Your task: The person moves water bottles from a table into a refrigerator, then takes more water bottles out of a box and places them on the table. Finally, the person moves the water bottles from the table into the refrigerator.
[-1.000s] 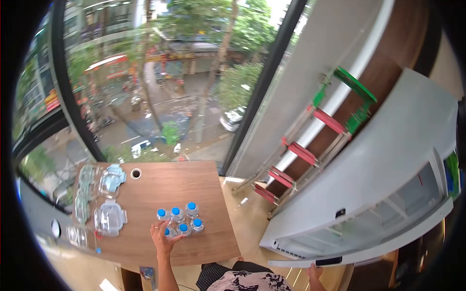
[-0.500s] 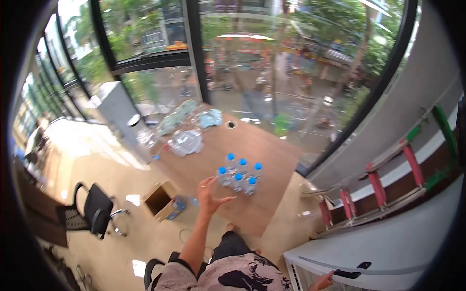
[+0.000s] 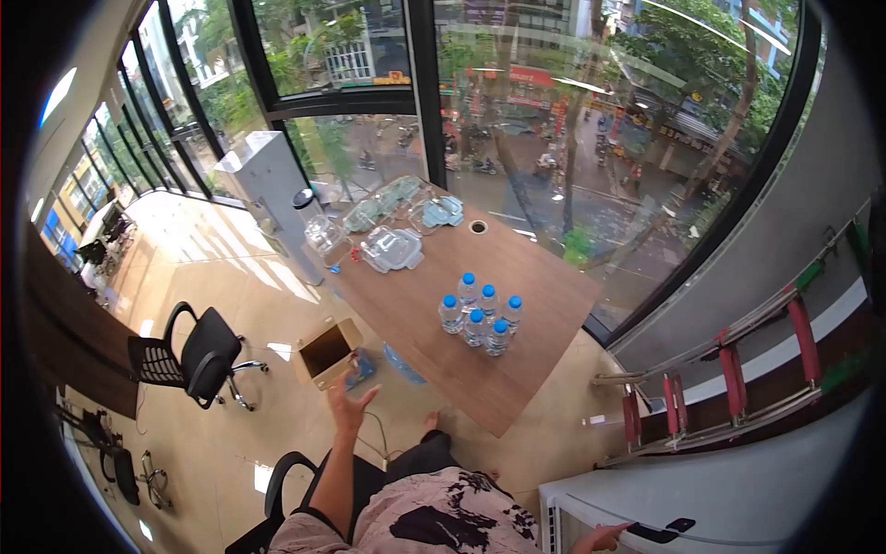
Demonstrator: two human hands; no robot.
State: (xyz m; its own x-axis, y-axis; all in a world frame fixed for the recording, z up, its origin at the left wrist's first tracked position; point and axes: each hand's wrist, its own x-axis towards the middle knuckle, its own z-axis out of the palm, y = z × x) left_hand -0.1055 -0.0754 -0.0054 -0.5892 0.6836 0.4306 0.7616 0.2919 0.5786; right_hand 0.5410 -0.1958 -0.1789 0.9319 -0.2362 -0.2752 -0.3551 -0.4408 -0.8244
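Note:
My left hand [image 3: 348,406] is raised off the near left side of the wooden table [image 3: 443,365], its fingers apart and nothing in it. It appears just below an open cardboard box [image 3: 329,354] on the floor. Several clear water bottles with blue caps [image 3: 475,328] stand upright in a close group on the table, apart from the hand. At the bottom right, my right hand [image 3: 604,538] reaches to a black handle [image 3: 652,533] on a white cabinet or appliance [image 3: 729,489]; its fingertips are at the handle, and their grip is too small to make out.
Clear plastic containers [image 3: 392,248] and a pale blue cloth-like item [image 3: 443,211] lie at the table's far left. A black office chair [image 3: 210,355] stands on the left. A ladder with red parts [image 3: 729,379] is on the right, and tall windows rise behind the table.
My left hand has moved left and down, away from the bottles, with its fingers still apart. The view has shifted, while my right hand stays by the black handle.

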